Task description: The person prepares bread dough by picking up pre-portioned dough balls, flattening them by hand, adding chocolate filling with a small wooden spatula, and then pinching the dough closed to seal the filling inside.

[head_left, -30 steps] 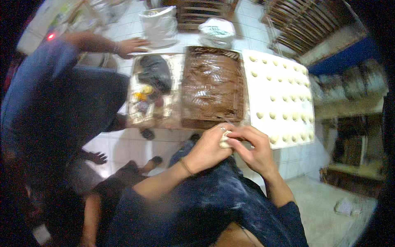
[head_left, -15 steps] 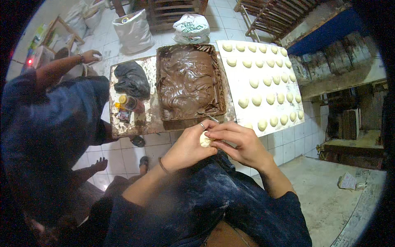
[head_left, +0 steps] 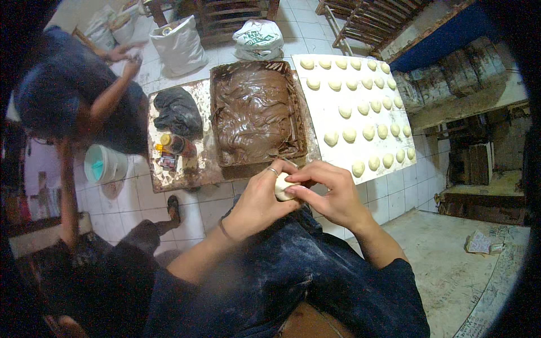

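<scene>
A pale dough ball [head_left: 283,188] sits cupped in my left hand [head_left: 260,197], whose fingers curl round it. My right hand [head_left: 329,193] pinches the top and side of the same ball with thumb and fingers. Just beyond my hands is a tray of chocolate filling [head_left: 253,112], brown and glossy, with a thin metal utensil [head_left: 284,159] at its near right corner, partly hidden by my fingers. Right of the tray, a white board [head_left: 327,121] carries rows of pale round dough balls [head_left: 368,132].
Left of the tray lie a black plastic bag [head_left: 177,111] and a jar [head_left: 176,143]. A co-worker [head_left: 84,84] stands at the left, near a white bucket [head_left: 107,163]. White sacks [head_left: 179,46] stand on the tiled floor behind the table. A ledge [head_left: 417,259] runs at right.
My fingers have shifted on the dough ball, which now shows a smoother side. The co-worker at the left has moved farther back, bringing the white bucket into view.
</scene>
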Available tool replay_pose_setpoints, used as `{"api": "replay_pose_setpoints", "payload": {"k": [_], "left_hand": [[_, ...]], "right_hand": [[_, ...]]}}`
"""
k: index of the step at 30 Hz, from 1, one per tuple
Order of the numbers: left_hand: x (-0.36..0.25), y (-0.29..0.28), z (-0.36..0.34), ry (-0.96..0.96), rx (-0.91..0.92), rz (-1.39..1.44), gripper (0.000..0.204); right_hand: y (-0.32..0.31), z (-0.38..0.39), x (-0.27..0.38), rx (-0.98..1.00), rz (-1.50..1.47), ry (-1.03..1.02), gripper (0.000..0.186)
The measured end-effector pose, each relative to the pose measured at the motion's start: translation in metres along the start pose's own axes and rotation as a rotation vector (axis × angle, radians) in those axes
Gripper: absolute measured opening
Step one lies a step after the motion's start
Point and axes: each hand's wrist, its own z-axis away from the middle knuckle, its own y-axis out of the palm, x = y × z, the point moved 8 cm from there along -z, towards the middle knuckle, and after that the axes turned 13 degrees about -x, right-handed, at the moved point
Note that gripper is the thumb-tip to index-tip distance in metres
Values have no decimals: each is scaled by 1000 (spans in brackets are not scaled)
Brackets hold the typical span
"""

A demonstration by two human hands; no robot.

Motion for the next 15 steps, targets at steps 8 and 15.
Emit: {"api": "replay_pose_setpoints", "payload": {"k": [8,15], "left_hand": [[0,4,1,-113,134,20,43],[-2,12,0,36,66,-17,36]], "right_hand": [[1,1,1,49,4,1,22],[0,0,3,40,-11,11,18]]}}
